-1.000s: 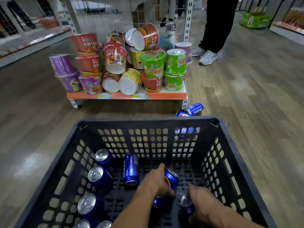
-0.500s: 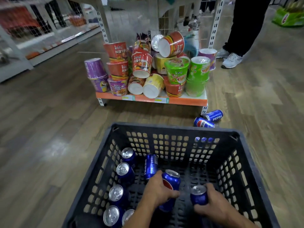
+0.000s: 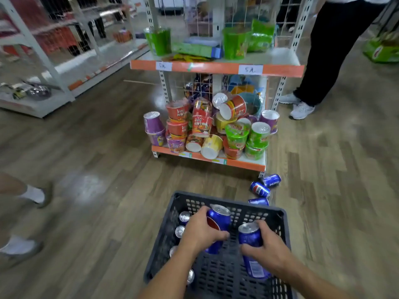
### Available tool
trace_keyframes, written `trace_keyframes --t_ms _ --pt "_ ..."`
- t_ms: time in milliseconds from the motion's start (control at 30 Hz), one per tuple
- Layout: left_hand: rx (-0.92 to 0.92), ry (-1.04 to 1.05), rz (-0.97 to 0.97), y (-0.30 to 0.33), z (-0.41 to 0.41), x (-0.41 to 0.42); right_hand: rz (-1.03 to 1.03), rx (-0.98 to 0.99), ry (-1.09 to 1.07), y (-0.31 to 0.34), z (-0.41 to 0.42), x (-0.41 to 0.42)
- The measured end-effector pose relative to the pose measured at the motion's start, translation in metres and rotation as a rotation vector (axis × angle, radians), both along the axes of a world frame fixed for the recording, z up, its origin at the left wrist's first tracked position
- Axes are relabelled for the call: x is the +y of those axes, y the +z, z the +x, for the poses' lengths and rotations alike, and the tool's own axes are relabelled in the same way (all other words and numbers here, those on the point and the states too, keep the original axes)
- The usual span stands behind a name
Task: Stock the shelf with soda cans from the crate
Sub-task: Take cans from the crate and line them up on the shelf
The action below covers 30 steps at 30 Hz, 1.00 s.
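A dark plastic crate [image 3: 280, 221] sits on the floor in front of me. My left hand [image 3: 199, 231] grips a blue soda can [image 3: 220, 217] held above the crate. My right hand [image 3: 268, 250] grips a second blue can [image 3: 250, 240] beside it. Several more cans [image 3: 183, 216] stand along the crate's left wall. The shelf unit [image 3: 216, 66] stands just beyond the crate, with an orange-edged upper shelf and a low shelf [image 3: 237, 162].
Noodle cups [image 3: 207, 128] pile on the low shelf; green packs [image 3: 236, 43] sit on the upper one. Three loose cans [image 3: 260, 188] lie on the floor by the shelf's right foot. One person's legs [image 3: 302, 110] stand at right, another's feet [image 3: 34, 195] at left.
Both hands have lifted their cans up out of the crate's bottom. My view has risen and pulled back, so the upper shelf now shows.
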<state>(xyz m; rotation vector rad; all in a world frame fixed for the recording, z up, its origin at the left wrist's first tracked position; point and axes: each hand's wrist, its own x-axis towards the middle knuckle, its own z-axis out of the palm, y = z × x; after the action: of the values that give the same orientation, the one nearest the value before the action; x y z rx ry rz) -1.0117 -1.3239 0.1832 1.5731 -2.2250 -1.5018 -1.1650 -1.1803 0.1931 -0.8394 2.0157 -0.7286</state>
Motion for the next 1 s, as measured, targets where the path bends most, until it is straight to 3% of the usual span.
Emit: trace_keyframes --t_ms 533,767,1000 --pt "0.135 0.003 -0.296 0.395 0.026 -0.066 -0.253 0.187 0.014 0.369 0.006 -0.067" --pt "0.170 -0.006 -0.404 0.513 0.043 -0.099 -0.340 0.286 0.011 0.481 0.023 -0.099" --pt "0.230 -0.018 -0.472 0.584 0.050 -0.123 -0.426 0.285 -0.006 0.549 0.027 -0.129"
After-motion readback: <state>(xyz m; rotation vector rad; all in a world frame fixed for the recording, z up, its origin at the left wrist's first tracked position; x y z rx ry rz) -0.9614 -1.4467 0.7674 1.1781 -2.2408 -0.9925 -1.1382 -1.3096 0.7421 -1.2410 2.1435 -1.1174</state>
